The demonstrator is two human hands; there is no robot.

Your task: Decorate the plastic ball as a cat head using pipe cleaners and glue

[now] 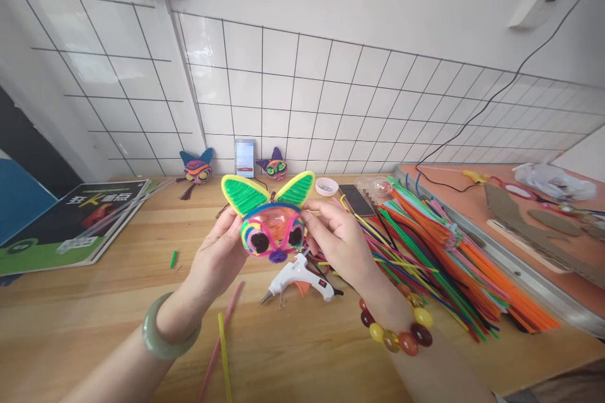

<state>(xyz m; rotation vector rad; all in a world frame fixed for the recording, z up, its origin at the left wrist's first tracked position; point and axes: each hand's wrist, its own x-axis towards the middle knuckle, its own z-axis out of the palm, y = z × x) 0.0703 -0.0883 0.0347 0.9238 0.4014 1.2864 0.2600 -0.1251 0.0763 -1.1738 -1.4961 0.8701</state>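
Note:
A colorful fox-like mask (273,220) made of pipe cleaners faces the camera above the wooden table. It has green ears edged in yellow, black eyes and a purple nose. My left hand (220,258) grips its left side, with the fingertips partly behind it. On the right side, my right hand (338,242) pinches the edge just below the ear. Beneath the mask, a white glue gun (302,277) lies on the table. Loose pink (220,346) and yellow (224,359) pipe cleaners rest near the front.
Bundled pipe cleaners (454,252) spread over the right side. Behind stand a blue fox head (196,167), a lit phone (244,158) and a purple one (275,165). A small bowl (326,187) and a dark phone (357,199) lie nearby. A booklet (70,220) is at left.

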